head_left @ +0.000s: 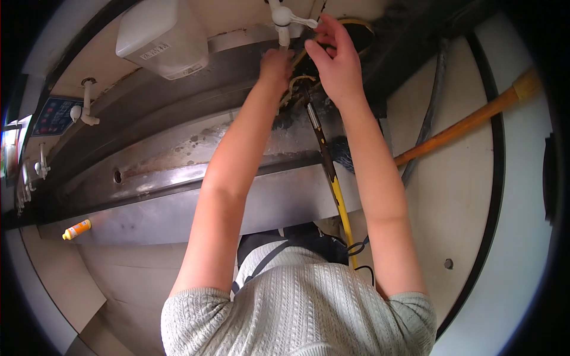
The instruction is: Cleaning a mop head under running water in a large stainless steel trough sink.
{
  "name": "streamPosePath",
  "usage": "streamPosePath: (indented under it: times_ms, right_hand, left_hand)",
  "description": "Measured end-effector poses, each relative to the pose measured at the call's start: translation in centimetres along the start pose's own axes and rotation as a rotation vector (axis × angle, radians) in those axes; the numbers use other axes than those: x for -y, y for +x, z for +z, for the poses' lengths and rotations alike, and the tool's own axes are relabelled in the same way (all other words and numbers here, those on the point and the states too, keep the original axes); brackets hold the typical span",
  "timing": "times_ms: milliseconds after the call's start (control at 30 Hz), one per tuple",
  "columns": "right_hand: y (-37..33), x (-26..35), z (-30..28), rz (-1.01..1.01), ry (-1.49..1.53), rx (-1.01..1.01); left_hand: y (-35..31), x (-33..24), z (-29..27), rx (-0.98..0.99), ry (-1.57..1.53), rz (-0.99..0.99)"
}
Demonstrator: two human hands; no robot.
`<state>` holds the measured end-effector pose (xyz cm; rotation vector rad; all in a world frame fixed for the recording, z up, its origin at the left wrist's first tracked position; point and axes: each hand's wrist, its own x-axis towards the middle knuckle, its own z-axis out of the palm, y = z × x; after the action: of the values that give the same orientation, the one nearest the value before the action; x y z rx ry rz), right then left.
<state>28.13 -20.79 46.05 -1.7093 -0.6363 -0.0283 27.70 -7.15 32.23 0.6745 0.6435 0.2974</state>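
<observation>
A white tap (284, 22) juts from the wall at the top of the head view, its lever (304, 22) pointing right. My right hand (339, 62) is raised beside it, thumb and forefinger apart, the forefinger close to the lever's tip. Whether they touch I cannot tell. Just below the spout is my left hand (276, 66), its fingers hidden from view. Between my hands, lower down, lies a curved beige edge (300, 82) of something too dark to name. A round dark thing with a yellowish rim (363, 26) is behind my right hand.
A long metal trough (160, 139) runs to the left, with a drain hole (117, 176). A yellow bottle (77, 229) stands on its front ledge. A yellow-and-black pole (335, 190) and a wooden handle (463, 127) lean at the right. A white box (160, 38) hangs on the wall.
</observation>
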Motion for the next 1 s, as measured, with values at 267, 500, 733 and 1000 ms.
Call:
streamPosePath:
  times_ms: [267,500,733,1000]
  right_hand:
    - [-0.5,1.2,0.3,-0.182,-0.219,-0.049]
    - [-4.0,2.7,2.6,-0.2,-0.221,0.034]
    - [-14.4,-6.2,-7.6,0.129,-0.166,0.07]
    - [-49.7,-11.9,-25.7,0.664,-0.629,0.285]
  left_hand:
    - [-4.3,2.1,-13.6,-0.33,0.199,-0.113]
    - [-8.3,7.1,-17.0,-0.235,0.575,-0.213]
    - [-13.5,17.9,-13.9,0.029,0.996,-0.174]
    - [-22.0,27.0,-14.2,0.233,1.259,-0.334]
